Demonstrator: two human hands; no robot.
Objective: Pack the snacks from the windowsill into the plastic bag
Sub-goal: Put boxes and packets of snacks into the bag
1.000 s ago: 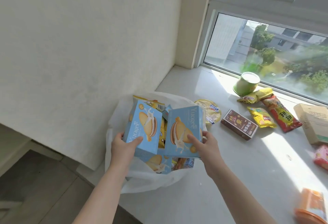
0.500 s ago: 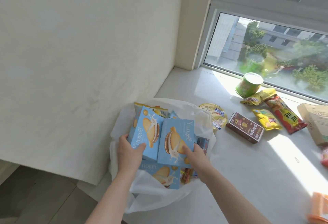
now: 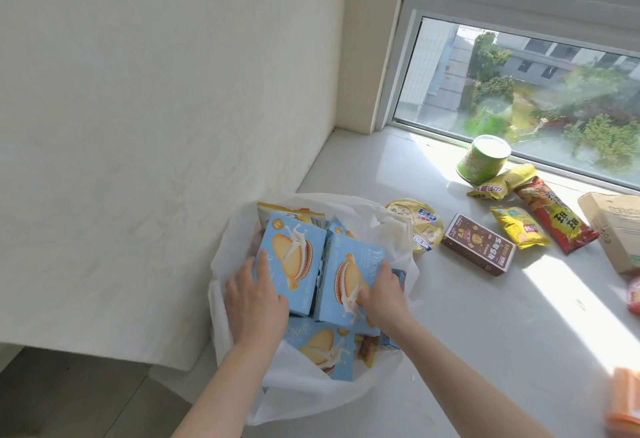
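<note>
Boxes could topple from the overfull plastic bag (image 3: 304, 399) if left hand (image 3: 254, 302) and right hand (image 3: 382, 297), gripping one blue box (image 3: 294, 257) each, let go

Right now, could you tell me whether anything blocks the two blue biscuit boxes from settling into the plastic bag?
Yes: a third blue biscuit box and other snacks already fill the plastic bag directly beneath them.

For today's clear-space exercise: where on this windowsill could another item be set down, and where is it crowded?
Free: the sill corner between the wall, the window frame and the green can; also the near stretch between the plastic bag and the orange packet. Crowded: the band from the yellow cup lid and brown box to the cardboard box.
</note>
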